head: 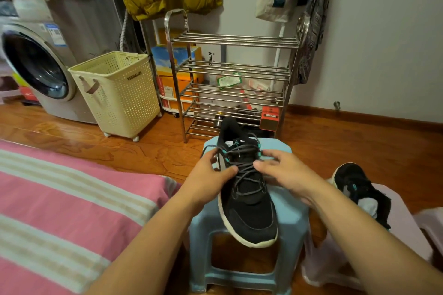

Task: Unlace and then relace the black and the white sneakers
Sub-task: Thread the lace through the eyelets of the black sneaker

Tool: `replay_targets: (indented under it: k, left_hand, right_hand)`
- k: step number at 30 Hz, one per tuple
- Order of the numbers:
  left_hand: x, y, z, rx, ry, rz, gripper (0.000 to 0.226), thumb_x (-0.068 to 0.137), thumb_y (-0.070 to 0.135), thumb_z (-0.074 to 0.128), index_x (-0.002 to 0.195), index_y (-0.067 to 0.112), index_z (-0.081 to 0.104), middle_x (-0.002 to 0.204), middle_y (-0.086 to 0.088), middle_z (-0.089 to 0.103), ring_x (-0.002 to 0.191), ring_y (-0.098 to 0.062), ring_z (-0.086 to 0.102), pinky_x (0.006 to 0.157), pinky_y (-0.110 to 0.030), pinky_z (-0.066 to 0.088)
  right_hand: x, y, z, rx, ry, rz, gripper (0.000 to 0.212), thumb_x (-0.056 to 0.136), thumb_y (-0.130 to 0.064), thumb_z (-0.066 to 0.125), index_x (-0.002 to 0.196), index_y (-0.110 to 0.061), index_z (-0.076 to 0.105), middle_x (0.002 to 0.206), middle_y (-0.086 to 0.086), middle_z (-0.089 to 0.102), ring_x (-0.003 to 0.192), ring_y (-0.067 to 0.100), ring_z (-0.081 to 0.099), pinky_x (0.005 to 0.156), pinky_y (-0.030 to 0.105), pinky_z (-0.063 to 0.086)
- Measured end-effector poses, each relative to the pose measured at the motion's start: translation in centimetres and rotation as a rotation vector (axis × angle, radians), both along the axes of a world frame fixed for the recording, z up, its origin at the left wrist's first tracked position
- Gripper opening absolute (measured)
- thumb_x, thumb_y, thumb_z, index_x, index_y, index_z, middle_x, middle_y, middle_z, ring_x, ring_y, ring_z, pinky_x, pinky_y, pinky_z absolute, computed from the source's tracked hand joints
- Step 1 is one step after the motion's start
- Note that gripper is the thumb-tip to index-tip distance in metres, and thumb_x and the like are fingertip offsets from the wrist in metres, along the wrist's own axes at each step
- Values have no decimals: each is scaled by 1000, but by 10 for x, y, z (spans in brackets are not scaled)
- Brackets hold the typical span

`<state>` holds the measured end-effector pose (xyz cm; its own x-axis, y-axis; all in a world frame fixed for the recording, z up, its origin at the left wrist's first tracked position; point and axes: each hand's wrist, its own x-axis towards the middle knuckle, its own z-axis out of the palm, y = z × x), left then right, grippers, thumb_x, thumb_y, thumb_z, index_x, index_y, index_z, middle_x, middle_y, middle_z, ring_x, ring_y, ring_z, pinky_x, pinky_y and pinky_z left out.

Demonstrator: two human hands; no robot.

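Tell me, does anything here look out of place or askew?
Yes. The black sneaker lies on the blue stool with its toe hanging over the front edge. The second sneaker lies tipped on its side on the pink stool.

A front-loading washing machine (36,67) and cream laundry basket (117,93) stand at left on the wooden floor (359,141), a steel shoe rack (235,84) centre against the pale wall (383,43).

Sneaker (248,199) on stool (291,220); rack (236,79) behind, bed (60,199) left.
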<state>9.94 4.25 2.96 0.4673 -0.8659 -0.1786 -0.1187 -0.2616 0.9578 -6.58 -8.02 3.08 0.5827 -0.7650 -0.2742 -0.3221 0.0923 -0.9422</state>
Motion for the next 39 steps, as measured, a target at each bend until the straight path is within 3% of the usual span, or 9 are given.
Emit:
replay_targets:
  k: [4, 7, 14, 17, 22, 28, 31, 34, 39]
  left_hand:
    - [-18, -6, -3, 62, -56, 78, 42, 88, 26, 74, 121, 32, 49, 109, 12, 61, 99, -6, 63, 85, -25, 55]
    - [-33, -14, -4, 85, -87, 166, 60, 73, 44, 67, 128, 26, 52, 119, 0, 61, 107, -18, 63, 95, -42, 56]
    - [-45, -22, 4, 133, -248, 307, 37, 75, 44, 54, 106, 24, 60, 98, -2, 66, 86, -22, 65, 78, -44, 57]
    - [-39, -19, 13, 199, -421, 234, 8, 89, 32, 60, 93, 24, 60, 81, 5, 63, 76, -16, 62, 74, -35, 54]
    - [-30, -19, 15, 225, -521, 184, 17, 97, 29, 49, 92, 19, 62, 85, -1, 64, 81, -22, 63, 78, -39, 54]
    - [-19, -5, 21, 101, 15, 78, 24, 98, 21, 53, 117, 22, 67, 92, 3, 69, 83, -9, 66, 68, -26, 48]
    - [-20, -10, 26, -27, 346, 115, 12, 101, 24, 51, 101, 24, 64, 87, 10, 64, 72, 0, 61, 59, -19, 45]
    - [-22, -21, 30, -178, 455, 283, 11, 102, 24, 58, 101, 20, 69, 82, 6, 72, 59, 1, 68, 49, -17, 51]
    - [-10, -30, 15, -237, 631, 541, 16, 101, 17, 61, 110, 7, 69, 103, -9, 73, 82, -15, 71, 57, -27, 55]
  right_hand:
    - [10, 17, 0, -86, 91, -60, 11, 88, -15, 69, 98, -16, 74, 90, 0, 78, 90, 18, 75, 91, 40, 59]
    - [22, 24, 5, -234, 245, -138, 10, 82, -27, 70, 88, -19, 73, 84, 1, 75, 85, 21, 71, 83, 43, 60]
    - [24, 34, 14, -497, 512, -70, 12, 92, -31, 58, 88, -21, 63, 85, 4, 65, 77, 24, 61, 56, 30, 41]
    - [24, 29, 12, -475, 477, -83, 10, 93, -20, 53, 85, -17, 59, 85, 7, 63, 78, 27, 61, 60, 34, 47]
    - [22, 26, 12, -418, 385, -95, 13, 94, -12, 50, 93, -14, 63, 91, 9, 66, 85, 30, 62, 66, 34, 47]
    - [7, 15, 20, 57, 129, -28, 21, 93, -8, 57, 107, -23, 62, 111, 10, 71, 101, 24, 70, 84, 46, 61]
    - [11, 5, 29, 103, 16, -108, 19, 98, -30, 61, 116, -26, 63, 118, -1, 67, 110, 18, 64, 91, 44, 59]
    - [29, 4, 25, 86, -125, -273, 21, 96, -36, 66, 109, -19, 67, 107, 2, 72, 99, 19, 69, 91, 40, 59]
    - [31, 0, 18, 60, -253, -461, 10, 100, -12, 61, 92, -10, 65, 84, 7, 63, 76, 14, 62, 85, 35, 59]
